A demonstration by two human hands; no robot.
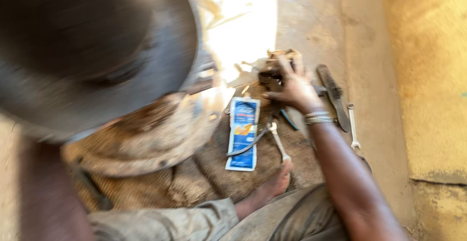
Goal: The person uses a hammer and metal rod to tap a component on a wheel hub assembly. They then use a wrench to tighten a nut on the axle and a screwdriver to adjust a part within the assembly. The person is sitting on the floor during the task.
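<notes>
With the right hand [292, 87] closed on the dark part [270, 81], a firm grip beside the spanner [278, 142] seems wise; left hand unseen.

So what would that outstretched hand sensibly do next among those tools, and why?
Probably close the fingers and lift the dark part free. The right hand already rests on the dark object at the far edge of the sack mat, while the spanner and blue packet lie untouched nearer the foot. Blur hides the grip itself.
</notes>
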